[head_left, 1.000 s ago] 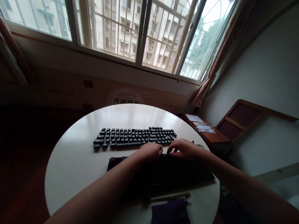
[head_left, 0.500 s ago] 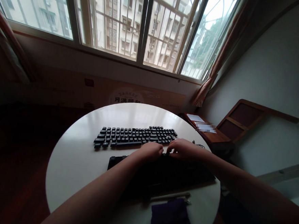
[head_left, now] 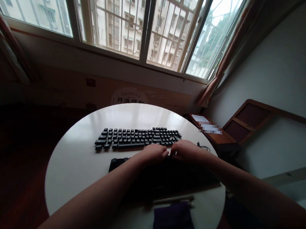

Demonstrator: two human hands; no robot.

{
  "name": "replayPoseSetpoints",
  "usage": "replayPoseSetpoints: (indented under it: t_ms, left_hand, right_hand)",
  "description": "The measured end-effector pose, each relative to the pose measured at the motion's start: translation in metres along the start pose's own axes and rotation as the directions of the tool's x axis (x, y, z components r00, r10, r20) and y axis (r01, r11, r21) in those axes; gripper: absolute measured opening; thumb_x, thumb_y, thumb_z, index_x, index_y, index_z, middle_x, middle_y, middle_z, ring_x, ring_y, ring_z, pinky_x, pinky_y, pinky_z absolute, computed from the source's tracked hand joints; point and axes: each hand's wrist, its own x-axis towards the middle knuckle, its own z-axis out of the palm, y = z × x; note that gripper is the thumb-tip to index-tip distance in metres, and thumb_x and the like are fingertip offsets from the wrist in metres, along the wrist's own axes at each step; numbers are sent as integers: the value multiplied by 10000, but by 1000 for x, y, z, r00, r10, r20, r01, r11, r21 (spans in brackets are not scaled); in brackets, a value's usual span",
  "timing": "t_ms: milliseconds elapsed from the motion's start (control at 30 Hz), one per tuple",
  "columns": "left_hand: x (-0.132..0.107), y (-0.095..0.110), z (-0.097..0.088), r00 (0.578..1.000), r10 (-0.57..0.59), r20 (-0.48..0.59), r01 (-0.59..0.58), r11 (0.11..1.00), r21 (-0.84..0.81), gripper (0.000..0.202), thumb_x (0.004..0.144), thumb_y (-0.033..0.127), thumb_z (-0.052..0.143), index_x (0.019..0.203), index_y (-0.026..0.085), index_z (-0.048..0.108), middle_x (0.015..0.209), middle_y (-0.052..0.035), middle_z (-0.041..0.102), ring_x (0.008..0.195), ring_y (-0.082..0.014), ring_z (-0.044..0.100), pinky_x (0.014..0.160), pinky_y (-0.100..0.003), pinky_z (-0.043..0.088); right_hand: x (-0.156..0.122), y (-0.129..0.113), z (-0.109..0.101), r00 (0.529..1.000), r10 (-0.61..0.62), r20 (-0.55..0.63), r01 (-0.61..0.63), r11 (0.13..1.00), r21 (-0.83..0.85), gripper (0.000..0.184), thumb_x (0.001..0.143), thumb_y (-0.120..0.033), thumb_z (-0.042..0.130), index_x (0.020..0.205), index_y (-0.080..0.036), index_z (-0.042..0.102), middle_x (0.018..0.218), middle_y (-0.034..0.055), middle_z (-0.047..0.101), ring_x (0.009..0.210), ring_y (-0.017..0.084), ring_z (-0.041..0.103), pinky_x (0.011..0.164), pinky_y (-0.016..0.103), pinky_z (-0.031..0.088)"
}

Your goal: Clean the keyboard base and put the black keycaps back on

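On a round white table (head_left: pixel 71 161) lies a black keyboard base (head_left: pixel 153 184), partly covered by my forearms. My left hand (head_left: pixel 155 154) is over its far edge, fingers curled together; what they hold, if anything, is hidden. Close beside it, my right hand (head_left: pixel 187 151) pinches at the same edge with thumb and forefinger. Small dark bits show between the two hands, too small to name. Beyond them, loose black keycaps (head_left: pixel 134 137) stand in rows, laid out like a keyboard.
Nearer me on the table lie a pale, thin stick-like tool (head_left: pixel 173 199) and a folded purple cloth (head_left: pixel 174 220). A black cable (head_left: pixel 203 146) rests by the right edge. Papers (head_left: pixel 210 128) sit on a wooden chair (head_left: pixel 222 138) at the right. A barred window (head_left: pixel 146 26) is ahead.
My right hand's fingers have drawn in slightly, with its knuckles a little higher. My left hand stays nearly in place. The view has shifted slightly.
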Motion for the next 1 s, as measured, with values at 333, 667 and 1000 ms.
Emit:
replayPoseSetpoints:
  t_ms: [333, 667, 1000]
  left_hand:
    - [-3, -1, 1, 1000, 10, -27, -10, 1000, -1, 450, 935, 510, 372, 980, 223, 716, 1013, -86, 746, 924, -278, 683, 747, -333, 508]
    - [-6, 4, -5, 1000, -22, -1, 22, 1000, 20, 430, 928, 517, 393, 948, 219, 703, 1007, -98, 739, 940, -293, 683, 770, -361, 517]
    - [-8, 6, -3, 999, -37, -12, 38, 999, 12, 464, 922, 540, 394, 958, 206, 713, 1018, -113, 741, 942, -304, 689, 782, -383, 532]
  right_hand:
    - [-14, 1, 4, 994, 35, -99, -25, 995, 95, 198, 830, -246, 660, 978, -282, 786, 949, 37, 765, 885, 232, 690, 735, 266, 451]
    - [-18, 2, -6, 999, -46, 22, 45, 998, 36, 188, 850, -237, 622, 912, -277, 794, 899, 32, 758, 811, 204, 690, 689, 250, 440]
    - [62, 44, -41, 981, 79, -175, -83, 996, -17, 222, 852, -256, 627, 994, -297, 792, 982, -8, 773, 919, 197, 692, 793, 251, 468]
